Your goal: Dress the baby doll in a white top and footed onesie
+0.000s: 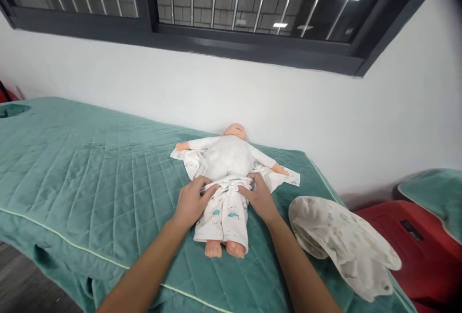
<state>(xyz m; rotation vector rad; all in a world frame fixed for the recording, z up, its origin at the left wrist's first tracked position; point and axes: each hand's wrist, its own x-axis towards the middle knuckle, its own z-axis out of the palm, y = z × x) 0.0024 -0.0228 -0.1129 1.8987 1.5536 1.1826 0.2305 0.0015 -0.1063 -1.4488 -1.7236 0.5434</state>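
A baby doll lies on its back with its head toward the wall and its arms spread. White cloth covers its torso and arms, and an open printed shirt is spread beneath it. Printed baby pants cover its legs, with the bare feet showing below the cuffs. My left hand pinches the pants' waistband on the left side. On the right side, my right hand grips the same waistband between thumb and fingers.
Green quilted bedding covers the bed. A folded cream printed cloth lies at the right edge, beside a red case. Behind the bed stands a white wall with a dark-framed barred window.
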